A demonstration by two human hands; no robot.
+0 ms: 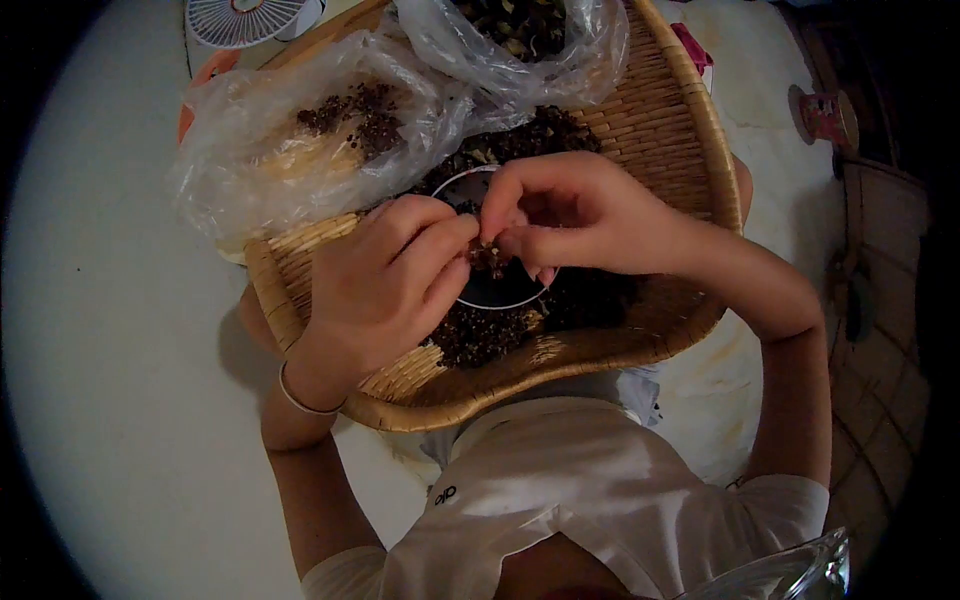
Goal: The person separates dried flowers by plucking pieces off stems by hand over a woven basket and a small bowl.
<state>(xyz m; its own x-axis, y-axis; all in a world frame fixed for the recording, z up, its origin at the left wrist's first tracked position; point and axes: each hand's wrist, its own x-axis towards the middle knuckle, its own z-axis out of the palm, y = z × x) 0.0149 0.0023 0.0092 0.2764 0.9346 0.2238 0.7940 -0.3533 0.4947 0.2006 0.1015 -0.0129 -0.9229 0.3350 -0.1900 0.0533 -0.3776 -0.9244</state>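
A small brown dried cluster (487, 262) is pinched between my two hands above a round dark bowl with a white rim (500, 305). My left hand (385, 275), with a thin band at its wrist, closes its fingertips on the cluster's left side. From the right, my right hand (570, 215) holds it between thumb and forefinger. The bowl stands in a wide woven basket (650, 125) across my lap. Dark dried pieces (480, 335) lie in the basket around the bowl.
A clear plastic bag (250, 140) with dark bits spreads over the basket's left rim. Another plastic bag (590, 70) holds dried leafy pieces at the top. A white fan (243, 18) stands at the upper left, and a pink patterned object (825, 117) at the upper right.
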